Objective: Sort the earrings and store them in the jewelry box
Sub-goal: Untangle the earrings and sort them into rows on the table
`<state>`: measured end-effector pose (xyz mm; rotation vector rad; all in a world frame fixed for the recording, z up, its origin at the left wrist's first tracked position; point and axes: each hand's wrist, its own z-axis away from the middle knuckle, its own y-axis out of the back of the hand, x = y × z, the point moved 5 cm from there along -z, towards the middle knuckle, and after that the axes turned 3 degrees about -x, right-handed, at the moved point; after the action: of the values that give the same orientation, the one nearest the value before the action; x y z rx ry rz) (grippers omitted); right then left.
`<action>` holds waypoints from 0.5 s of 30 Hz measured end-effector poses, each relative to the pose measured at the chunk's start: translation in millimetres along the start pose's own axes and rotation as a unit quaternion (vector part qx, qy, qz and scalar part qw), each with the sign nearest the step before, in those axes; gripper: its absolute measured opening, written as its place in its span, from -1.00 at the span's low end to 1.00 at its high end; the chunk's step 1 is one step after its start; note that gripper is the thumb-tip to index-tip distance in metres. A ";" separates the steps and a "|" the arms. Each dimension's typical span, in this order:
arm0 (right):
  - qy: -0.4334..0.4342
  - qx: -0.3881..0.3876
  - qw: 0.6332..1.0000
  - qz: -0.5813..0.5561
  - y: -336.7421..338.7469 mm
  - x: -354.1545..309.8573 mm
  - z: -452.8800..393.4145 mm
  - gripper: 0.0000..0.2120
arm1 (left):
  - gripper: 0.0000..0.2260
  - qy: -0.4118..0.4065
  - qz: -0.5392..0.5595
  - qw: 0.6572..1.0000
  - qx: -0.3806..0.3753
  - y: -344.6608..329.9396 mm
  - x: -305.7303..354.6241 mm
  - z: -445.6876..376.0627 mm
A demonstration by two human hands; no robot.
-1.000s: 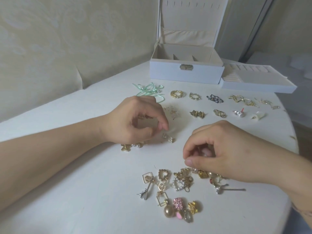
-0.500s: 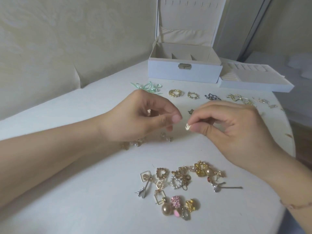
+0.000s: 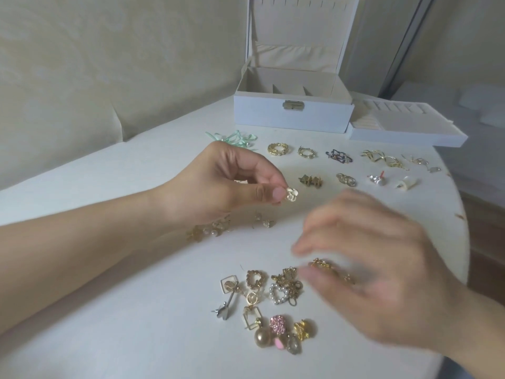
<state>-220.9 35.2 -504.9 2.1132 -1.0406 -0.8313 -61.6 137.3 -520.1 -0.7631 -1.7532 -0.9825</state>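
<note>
My left hand (image 3: 218,184) hovers over the table's middle, pinching a small white flower earring (image 3: 291,193) between thumb and forefinger. My right hand (image 3: 382,263) is blurred with motion, fingers spread, low over the right side of the unsorted earring pile (image 3: 276,299) near the front edge. It holds nothing that I can see. Sorted pairs lie in two rows (image 3: 338,165) behind the hands. The white jewelry box (image 3: 293,113) stands open at the back, its compartments visible.
A removed white tray (image 3: 404,127) with slots lies to the right of the box. Mint-green ribbon earrings (image 3: 235,138) lie at the back left. A few gold and pearl earrings (image 3: 210,229) sit under my left wrist. The round table's edge (image 3: 461,214) curves off at the right.
The right hand passed the white flower earring to the left hand, then dropped back down to the pile. The left hand now holds that earring.
</note>
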 end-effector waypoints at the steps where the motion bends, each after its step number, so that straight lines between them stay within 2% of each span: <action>1: 0.023 -0.045 0.999 0.007 -5.8 -5.8 4.5 -0.91 | -0.96 -0.001 -0.019 1.000 0.006 0.0 0.2 0.1; 4: 0.065 -0.112 0.990 0.049 -16.3 -11.5 14.6 -0.90 | -0.93 0.002 -0.050 0.998 0.024 0.6 2.8 0.3; 8: 0.080 -0.114 0.989 0.057 -15.9 -9.8 18.7 -0.94 | -0.91 0.044 0.019 0.996 0.076 2.4 1.7 -1.0; 15: 0.075 -0.155 0.983 0.058 -19.1 -8.0 22.0 -0.92 | -0.85 0.065 -0.017 0.995 0.080 3.6 -2.5 0.5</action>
<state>-233.2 45.5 -530.5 1.8055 -0.8832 -0.7130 -58.0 139.3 -521.5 -0.5572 -1.7128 -0.8819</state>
